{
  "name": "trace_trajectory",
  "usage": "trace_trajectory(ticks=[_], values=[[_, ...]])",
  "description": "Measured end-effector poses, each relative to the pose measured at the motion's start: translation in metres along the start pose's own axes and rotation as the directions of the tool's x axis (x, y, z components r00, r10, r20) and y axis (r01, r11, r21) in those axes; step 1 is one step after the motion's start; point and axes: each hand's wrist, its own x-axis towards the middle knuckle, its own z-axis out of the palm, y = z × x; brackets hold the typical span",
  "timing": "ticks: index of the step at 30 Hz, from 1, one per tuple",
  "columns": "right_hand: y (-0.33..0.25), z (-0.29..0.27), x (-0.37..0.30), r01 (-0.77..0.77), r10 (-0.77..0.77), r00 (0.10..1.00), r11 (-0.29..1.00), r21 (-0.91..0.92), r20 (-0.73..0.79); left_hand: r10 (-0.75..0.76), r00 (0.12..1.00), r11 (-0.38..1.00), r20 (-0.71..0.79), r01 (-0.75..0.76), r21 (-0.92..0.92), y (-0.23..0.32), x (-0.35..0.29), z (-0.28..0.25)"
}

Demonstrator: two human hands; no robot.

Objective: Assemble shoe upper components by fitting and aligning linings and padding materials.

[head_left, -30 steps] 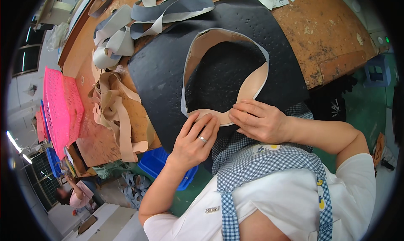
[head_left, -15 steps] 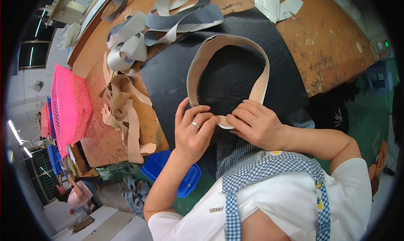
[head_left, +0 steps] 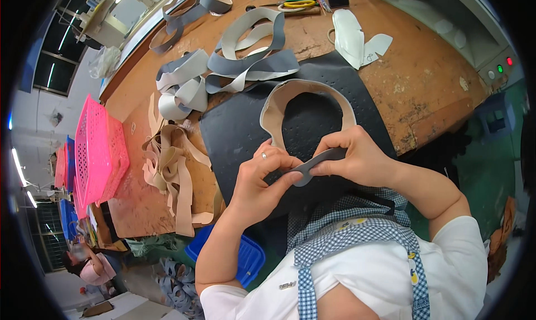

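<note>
The collar piece [head_left: 304, 94] is a horseshoe-shaped strip, beige on the face that shows along its arch, grey on the turned-up end at the bottom. Its arch lies flat on the black mat [head_left: 234, 135], open side toward the person. The grey end is lifted off the mat and pinched between the left hand [head_left: 262, 177] and right hand [head_left: 357, 158], bent across the gap
</note>
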Motion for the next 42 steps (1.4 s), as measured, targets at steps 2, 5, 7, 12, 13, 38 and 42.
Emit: trace_trajectory(ticks=[2,5,7,12,13,38,42], values=[[0.007,0.003,0.000,-0.046,0.047,0.999,0.995,0.084,-0.006,0.033,0.999,0.996,-0.019,-0.032,0.082,-0.001,0.002,0.002],[0.012,0.008,-0.002,-0.088,0.090,0.996,0.985,0.150,-0.002,0.123,0.990,0.958,-0.066,-0.101,0.269,0.009,0.003,0.011],[0.009,0.014,-0.005,-0.077,0.075,0.997,0.991,0.107,0.022,0.195,0.977,0.909,-0.085,-0.148,0.389,0.014,0.003,0.016],[0.014,0.026,-0.007,0.013,-0.011,0.998,0.999,-0.039,0.061,0.276,0.954,0.892,-0.114,-0.210,0.401,0.000,-0.007,0.023],[0.016,0.027,-0.008,0.080,-0.076,0.996,0.991,-0.106,0.042,0.292,0.950,0.883,-0.111,-0.223,0.412,0.000,-0.008,0.024],[0.006,-0.039,0.131,0.269,-0.093,0.954,0.685,-0.676,0.285,-0.358,0.933,0.928,-0.030,0.360,0.101,-0.064,0.046,-0.034],[0.030,-0.026,0.132,0.380,-0.120,0.914,0.593,-0.710,0.388,-0.091,0.994,0.854,-0.058,0.108,0.509,-0.060,0.038,-0.021]])
